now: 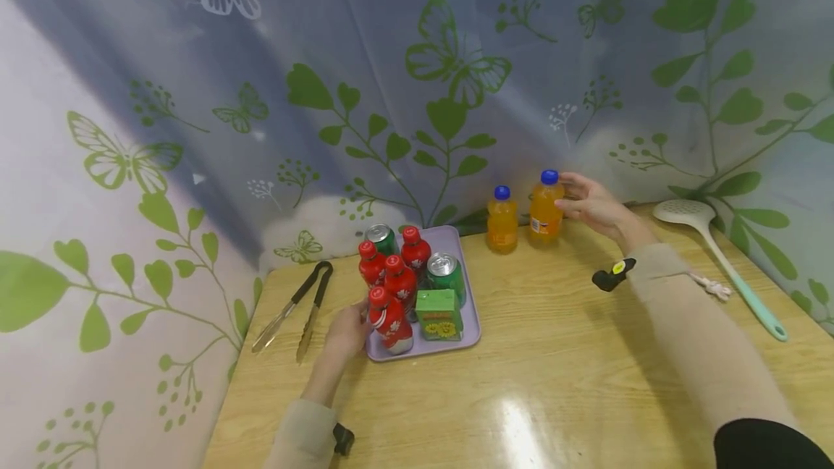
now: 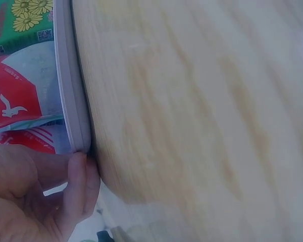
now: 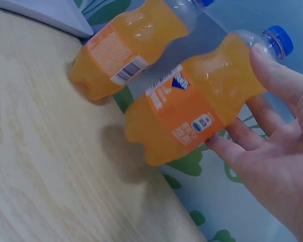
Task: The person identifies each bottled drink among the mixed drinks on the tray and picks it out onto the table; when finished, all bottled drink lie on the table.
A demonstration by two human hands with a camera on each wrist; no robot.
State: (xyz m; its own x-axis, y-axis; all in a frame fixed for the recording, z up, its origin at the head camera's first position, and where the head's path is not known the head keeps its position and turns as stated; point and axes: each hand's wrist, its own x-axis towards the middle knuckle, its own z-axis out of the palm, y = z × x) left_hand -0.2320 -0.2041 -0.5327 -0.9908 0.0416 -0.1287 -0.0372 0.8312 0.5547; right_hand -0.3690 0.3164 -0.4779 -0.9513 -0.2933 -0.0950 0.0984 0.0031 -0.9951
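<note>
My left hand (image 1: 347, 330) pinches the rim of a lilac tray (image 1: 470, 310) at its left side; the left wrist view shows thumb and fingers at the tray's corner. On the tray stand several red-wrapped bottles (image 1: 393, 320), two green cans (image 1: 446, 277) and a green drink carton (image 1: 439, 315) with yellow flowers. My right hand (image 1: 589, 203) holds an orange soda bottle (image 3: 192, 106) with a blue cap, thumb near the neck and fingers behind it. A shadow lies beside its base. A second orange soda bottle (image 1: 502, 221) stands just left of it.
Metal tongs (image 1: 302, 306) with black handles lie left of the tray. A white slotted turner (image 1: 717, 244) with a mint handle lies at the far right. A patterned curtain (image 1: 391, 93) rises behind the wooden table (image 1: 573, 368).
</note>
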